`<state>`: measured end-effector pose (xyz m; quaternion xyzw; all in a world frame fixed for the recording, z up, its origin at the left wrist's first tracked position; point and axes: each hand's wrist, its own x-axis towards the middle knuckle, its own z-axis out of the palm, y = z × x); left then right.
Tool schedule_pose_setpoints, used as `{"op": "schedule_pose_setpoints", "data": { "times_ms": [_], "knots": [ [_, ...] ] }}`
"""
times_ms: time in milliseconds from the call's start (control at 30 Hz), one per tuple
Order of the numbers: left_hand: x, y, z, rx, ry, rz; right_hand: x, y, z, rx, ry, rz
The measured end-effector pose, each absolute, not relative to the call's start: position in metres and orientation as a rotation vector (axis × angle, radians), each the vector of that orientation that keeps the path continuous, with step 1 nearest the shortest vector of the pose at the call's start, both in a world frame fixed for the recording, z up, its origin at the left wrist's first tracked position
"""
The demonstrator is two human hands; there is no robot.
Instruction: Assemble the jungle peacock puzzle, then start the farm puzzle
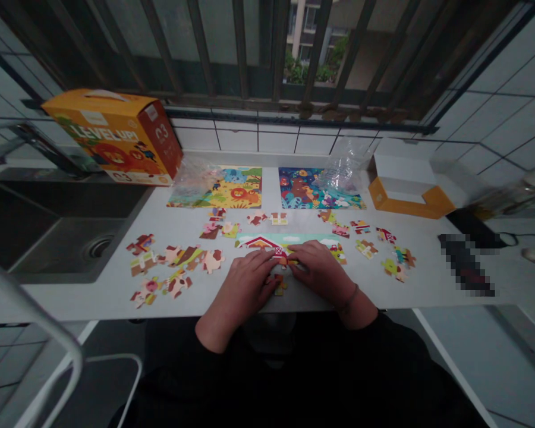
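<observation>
A partly joined jigsaw puzzle (252,241) with a red barn roof and green-blue sky lies in front of me, its lower middle covered by my hands. My left hand (244,285) curls over its lower edge, fingertips on a red-and-white puzzle piece (280,254). From the other side, my right hand (317,270) pinches at the same piece with thumb and forefinger. Just below, between the hands, lies an orange-brown puzzle piece (279,288), partly hidden by my left thumb.
Several loose pieces (191,255) spread left, others (401,261) right. Behind are a lion picture (245,193), a night picture (303,190), crinkled plastic (345,163), a yellow box (116,137) and an opened carton (410,202). A sink (35,249) borders the counter's left.
</observation>
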<state>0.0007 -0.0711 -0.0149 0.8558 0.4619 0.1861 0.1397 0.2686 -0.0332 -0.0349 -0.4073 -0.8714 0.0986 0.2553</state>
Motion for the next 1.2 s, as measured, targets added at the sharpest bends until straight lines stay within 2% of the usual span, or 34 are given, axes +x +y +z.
{"op": "schedule_pose_setpoints", "data": {
  "times_ms": [367,1200],
  "knots": [
    [0.0002,-0.0703,-0.0179,2.412,1.367,0.586,0.2685,-0.0286,-0.0349,-1.052,-2.287,0.342],
    [0.0051,-0.0720,-0.0126,2.518,1.422,0.417,0.2601,-0.0380,-0.0315,-1.100,-2.356,0.178]
  ]
}}
